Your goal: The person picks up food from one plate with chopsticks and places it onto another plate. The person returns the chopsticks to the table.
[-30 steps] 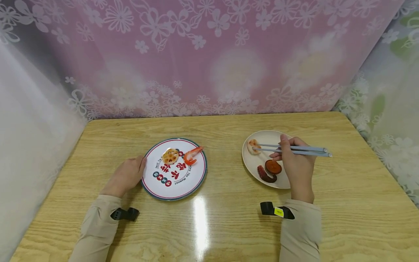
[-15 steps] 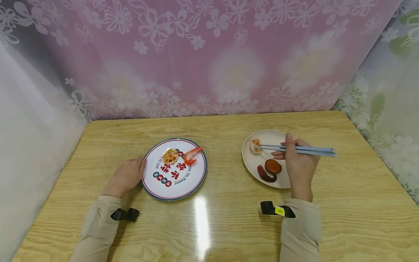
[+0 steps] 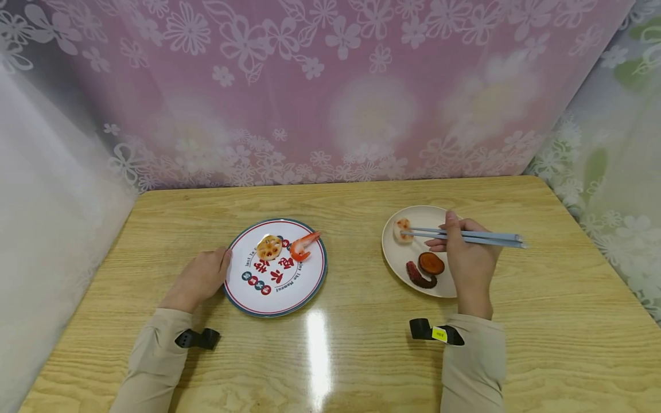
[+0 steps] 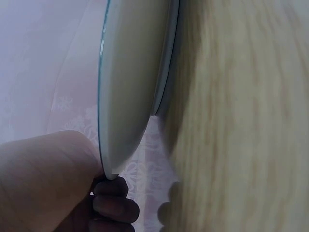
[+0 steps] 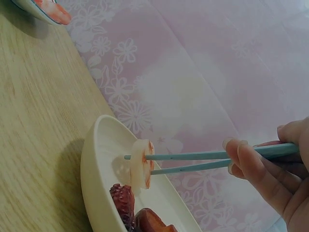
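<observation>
My left hand (image 3: pixel 198 280) grips the left rim of a white plate (image 3: pixel 248 298) with red characters and a blue-green edge; its thumb lies above and its fingers curl below. A lotus root slice (image 3: pixel 269 246) and a red shrimp (image 3: pixel 303 246) rest on that plate. My right hand (image 3: pixel 467 261) holds light blue chopsticks (image 5: pixel 193 169) over the beige plate (image 3: pixel 426 215). Their tips meet a pale, thick slice with browned spots (image 5: pixel 140 164), and one tip shows beyond its far side. Below the slice lie a dark red octopus tentacle (image 3: pixel 419 276) and a glossy brown round piece (image 3: pixel 431 263).
The wooden table (image 3: pixel 356 355) carries both plates, with a wide gap between them. Behind it hangs a pink floral curtain (image 3: pixel 330 115). Black wrist straps (image 3: pixel 196 338) sit over both beige sleeves. A bright reflection shows on the table's front half.
The pale slice has shifted slightly right on the beige plate. The chopsticks drew together and right, then moved slightly back left with their shafts a little wider apart. My left hand stays still.
</observation>
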### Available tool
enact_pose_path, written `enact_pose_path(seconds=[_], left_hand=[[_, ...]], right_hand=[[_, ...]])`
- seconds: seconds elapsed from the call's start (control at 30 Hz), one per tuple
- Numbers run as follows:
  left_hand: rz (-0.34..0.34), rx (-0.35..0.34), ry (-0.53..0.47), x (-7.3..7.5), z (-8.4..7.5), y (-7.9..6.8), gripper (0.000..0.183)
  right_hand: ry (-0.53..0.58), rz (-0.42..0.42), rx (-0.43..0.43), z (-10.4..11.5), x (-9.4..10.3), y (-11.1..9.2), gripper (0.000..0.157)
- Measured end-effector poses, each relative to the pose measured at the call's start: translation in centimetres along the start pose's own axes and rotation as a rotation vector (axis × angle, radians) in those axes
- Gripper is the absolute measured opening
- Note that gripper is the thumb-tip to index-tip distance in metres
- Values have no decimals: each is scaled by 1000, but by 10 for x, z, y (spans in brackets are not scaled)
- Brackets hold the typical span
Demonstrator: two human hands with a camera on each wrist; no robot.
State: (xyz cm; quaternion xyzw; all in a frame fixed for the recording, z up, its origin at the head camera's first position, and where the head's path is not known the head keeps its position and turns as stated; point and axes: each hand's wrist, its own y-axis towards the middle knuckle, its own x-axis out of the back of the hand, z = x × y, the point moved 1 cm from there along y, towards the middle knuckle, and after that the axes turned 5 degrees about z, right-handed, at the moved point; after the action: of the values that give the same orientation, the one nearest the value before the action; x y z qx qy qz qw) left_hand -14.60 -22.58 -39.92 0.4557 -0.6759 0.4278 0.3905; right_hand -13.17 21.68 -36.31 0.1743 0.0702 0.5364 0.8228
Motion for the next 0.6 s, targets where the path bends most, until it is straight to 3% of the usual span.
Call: enact_pose_path(seconds=[0.6], left_hand=[[2, 17, 30, 1, -2, 0, 32]], right_hand=[[-32, 16, 25, 4, -2, -2, 38]])
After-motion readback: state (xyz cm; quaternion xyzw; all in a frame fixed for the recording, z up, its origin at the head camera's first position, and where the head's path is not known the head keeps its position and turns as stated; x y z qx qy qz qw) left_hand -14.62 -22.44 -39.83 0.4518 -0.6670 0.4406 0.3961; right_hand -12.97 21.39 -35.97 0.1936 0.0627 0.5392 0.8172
